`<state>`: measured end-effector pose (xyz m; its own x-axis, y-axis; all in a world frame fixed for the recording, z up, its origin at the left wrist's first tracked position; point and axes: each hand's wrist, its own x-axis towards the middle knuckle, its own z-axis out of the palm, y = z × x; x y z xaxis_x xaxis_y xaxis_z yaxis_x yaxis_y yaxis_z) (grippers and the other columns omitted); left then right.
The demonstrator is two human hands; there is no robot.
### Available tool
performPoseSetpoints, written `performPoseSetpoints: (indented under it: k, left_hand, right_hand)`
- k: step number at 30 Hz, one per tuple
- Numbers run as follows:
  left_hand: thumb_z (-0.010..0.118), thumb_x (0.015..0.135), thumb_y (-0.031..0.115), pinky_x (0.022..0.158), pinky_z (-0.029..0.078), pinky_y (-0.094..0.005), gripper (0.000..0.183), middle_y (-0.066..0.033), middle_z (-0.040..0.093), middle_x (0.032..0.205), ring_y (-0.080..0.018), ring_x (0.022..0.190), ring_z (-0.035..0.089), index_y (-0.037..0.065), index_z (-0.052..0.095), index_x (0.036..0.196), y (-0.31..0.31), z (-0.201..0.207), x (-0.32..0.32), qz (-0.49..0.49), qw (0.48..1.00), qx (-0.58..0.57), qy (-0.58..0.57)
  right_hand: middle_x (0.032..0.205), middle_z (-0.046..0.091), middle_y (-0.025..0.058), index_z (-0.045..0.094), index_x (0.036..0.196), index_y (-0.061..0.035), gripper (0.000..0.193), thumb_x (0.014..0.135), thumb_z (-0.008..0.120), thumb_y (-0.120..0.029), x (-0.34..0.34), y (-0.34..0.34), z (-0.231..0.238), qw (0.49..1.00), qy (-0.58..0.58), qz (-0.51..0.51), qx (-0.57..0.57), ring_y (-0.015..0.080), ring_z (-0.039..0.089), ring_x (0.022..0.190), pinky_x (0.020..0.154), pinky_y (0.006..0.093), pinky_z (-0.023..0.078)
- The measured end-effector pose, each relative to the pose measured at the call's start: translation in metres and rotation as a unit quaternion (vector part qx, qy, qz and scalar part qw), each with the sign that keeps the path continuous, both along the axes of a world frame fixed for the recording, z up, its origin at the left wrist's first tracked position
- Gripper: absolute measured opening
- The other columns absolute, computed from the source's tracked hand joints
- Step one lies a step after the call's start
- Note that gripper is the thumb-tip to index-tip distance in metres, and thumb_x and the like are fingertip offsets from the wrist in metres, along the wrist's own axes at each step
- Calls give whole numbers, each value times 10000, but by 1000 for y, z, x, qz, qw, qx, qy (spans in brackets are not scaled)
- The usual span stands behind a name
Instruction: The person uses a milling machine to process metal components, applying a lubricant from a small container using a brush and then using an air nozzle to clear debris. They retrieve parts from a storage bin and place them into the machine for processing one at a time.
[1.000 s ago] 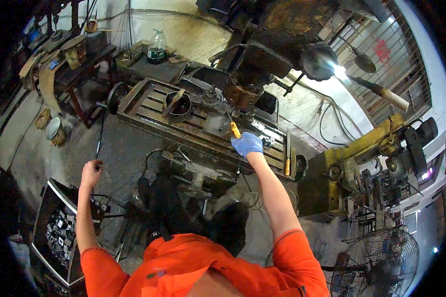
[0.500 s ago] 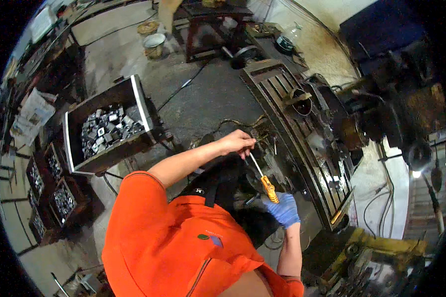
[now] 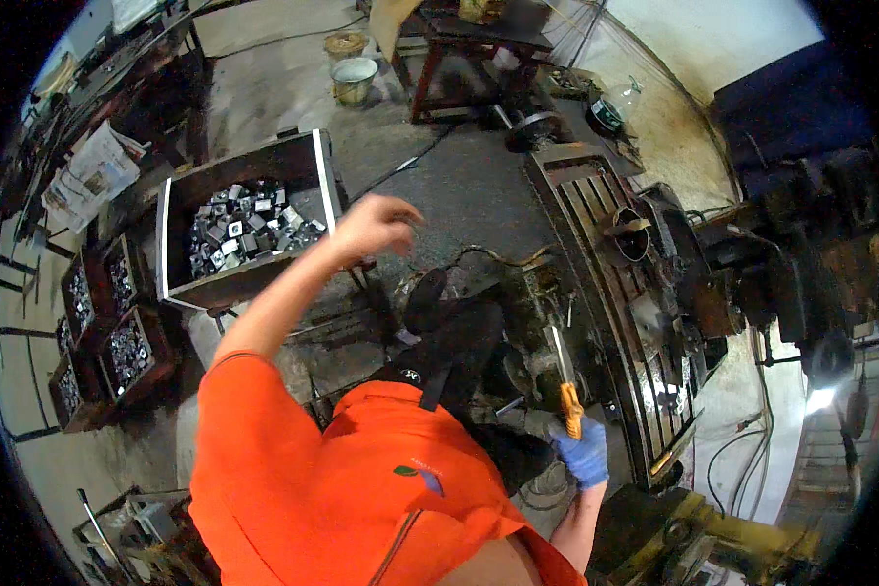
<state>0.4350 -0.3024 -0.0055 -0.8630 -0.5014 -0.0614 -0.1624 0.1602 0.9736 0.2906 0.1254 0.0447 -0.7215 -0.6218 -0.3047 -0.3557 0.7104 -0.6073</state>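
At ten o'clock, the big box (image 3: pixel 174 234) carries a loose heap of metal blocks (image 3: pixel 234 231); round at nine, smaller boxes (image 3: pixel 164 354) are loaded with little pieces too fine to make out. The left hand (image 3: pixel 376 232), a blur, curls its fingers loosely near the box, and whether it grips anything I can't tell. Over at four, the blue-gloved right hand (image 3: pixel 580 449) is closed round the handle of a yellow-handled tool (image 3: pixel 570 398), blade pointing to twelve. The machine table (image 3: pixel 601 293) stands just beside it at three, bearing a pot (image 3: pixel 638 256), its contents dark.
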Motion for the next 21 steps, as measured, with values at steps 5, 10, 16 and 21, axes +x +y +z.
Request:
performPoseSetpoints:
  k: [5,10,16,21]
  left_hand:
    - [549,674,41,663,494,-338,317,-146,646,837,-234,762,633,-10,606,981,-95,-27,88,230,947,-210,-80]
    - [592,618,23,745,476,-390,373,-186,622,905,-338,883,588,38,614,990,-126,-93,112,53,884,-336,-321]
    - [681,598,131,701,468,-432,263,-176,610,862,-350,839,579,25,563,809,-140,-131,102,-29,841,-422,-337]
    - [621,621,88,697,468,-440,178,-191,605,847,-367,837,574,16,571,776,-151,-134,103,-112,810,-460,-345]
  right_hand:
    - [592,535,-1,577,781,24,179,716,672,-112,-6,36,-20,999,-33,-4,-25,61,453,527,466,242,378]
    - [625,559,67,576,761,-11,250,711,710,-216,5,9,-17,999,-28,-7,-37,129,449,549,516,310,406]
    - [648,589,130,586,769,-16,282,698,711,-259,3,3,-13,998,37,41,14,233,546,547,515,333,428]
    - [637,595,138,594,764,-29,290,698,707,-288,6,13,-24,999,35,31,24,275,574,548,507,340,440]
